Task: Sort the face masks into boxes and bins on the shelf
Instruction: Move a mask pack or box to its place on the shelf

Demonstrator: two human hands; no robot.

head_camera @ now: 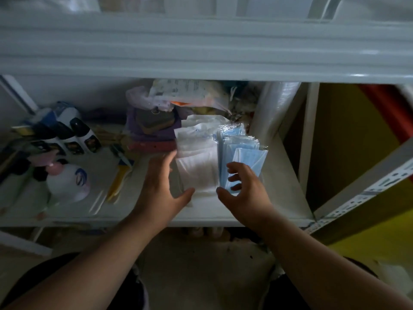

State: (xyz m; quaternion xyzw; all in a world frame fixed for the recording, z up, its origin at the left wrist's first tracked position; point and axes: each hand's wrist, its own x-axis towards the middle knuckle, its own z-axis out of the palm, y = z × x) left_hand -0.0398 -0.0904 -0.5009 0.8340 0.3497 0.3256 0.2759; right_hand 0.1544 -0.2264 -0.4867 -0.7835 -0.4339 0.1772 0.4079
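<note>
Both hands over the white shelf (277, 175). Left hand (161, 186) flat, fingers straight, beside white masks (199, 166), contact unclear. Right hand (245, 189) with fingers loosely spread over blue masks (243, 151), gripping nothing. Stacks lie side by side.

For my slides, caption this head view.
Both hands, left hand and right hand, reach toward white masks and blue masks on shelf.

white mask packs (197, 159) lying just right of left hand (162, 189) | blue mask packs (242, 153) sitting behind right hand (245, 189) | bottles (73, 135) standing far left of left hand
</note>
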